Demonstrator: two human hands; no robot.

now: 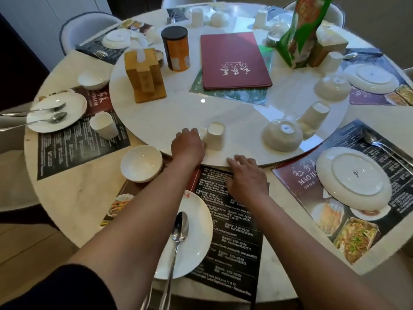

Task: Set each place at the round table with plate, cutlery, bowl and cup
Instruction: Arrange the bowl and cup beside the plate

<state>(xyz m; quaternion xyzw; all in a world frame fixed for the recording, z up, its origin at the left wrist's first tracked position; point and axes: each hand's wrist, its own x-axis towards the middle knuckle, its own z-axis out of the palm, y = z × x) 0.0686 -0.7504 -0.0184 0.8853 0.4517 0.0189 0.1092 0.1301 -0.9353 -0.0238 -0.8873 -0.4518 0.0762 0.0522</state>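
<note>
My left hand (188,144) rests on the turntable (174,113), fingers curled against the left side of an upside-down white cup (215,136); whether it grips the cup is unclear. My right hand (245,175) lies flat with fingers spread on the near placemat (232,231), at the turntable's rim. The near place has a plate (196,242) with a spoon (180,227) on it and an upright bowl (141,163). To the right lie an upside-down plate (353,177) and a spoon (375,142). An upside-down bowl (282,136) and another cup (312,118) stand on the turntable.
The left place holds a plate with cutlery (55,113), an upright cup (104,126) and a bowl (93,79). On the turntable are a wooden tissue holder (145,74), a canister (175,49), a red menu (234,61) and a green box (299,30). Chairs ring the table.
</note>
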